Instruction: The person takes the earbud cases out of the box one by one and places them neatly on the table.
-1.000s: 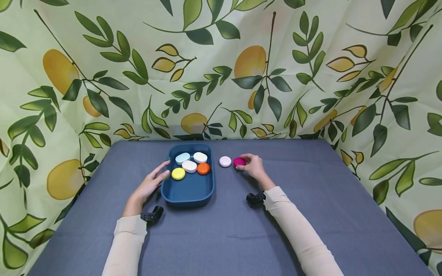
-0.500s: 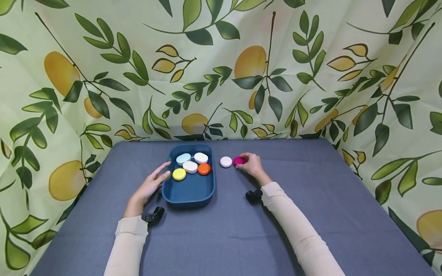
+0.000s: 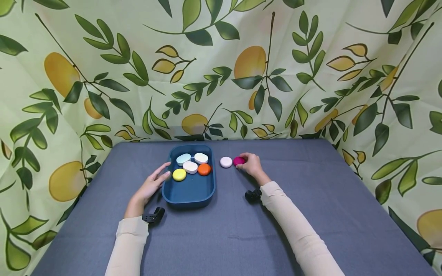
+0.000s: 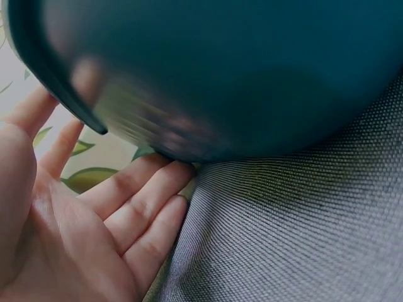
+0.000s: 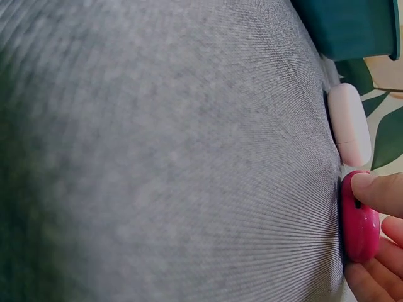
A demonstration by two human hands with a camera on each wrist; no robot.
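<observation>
While the tray (image 3: 188, 191) by my spread left hand (image 3: 153, 184) holds five pieces (image 3: 190, 167), my right hand (image 3: 252, 165) pinches the magenta piece (image 5: 362, 234); the pale piece (image 3: 226, 162) remains outside.

the head view looks ahead and down from far; wrist views sit close; all share the blue box (image 3: 188, 190).

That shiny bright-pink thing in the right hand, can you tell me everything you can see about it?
The bright-pink, rounded, glossy object looks smooth and hard, perhaps plastic. It has a small dark mark, too unclear to name. It seems to lie flat on the grey-blue woven cloth, outside the dark-blue rectangular tray and close to the right of the pale-pink rounded object. The person's right hand pinches it and covers part; its underside is hidden.
</observation>
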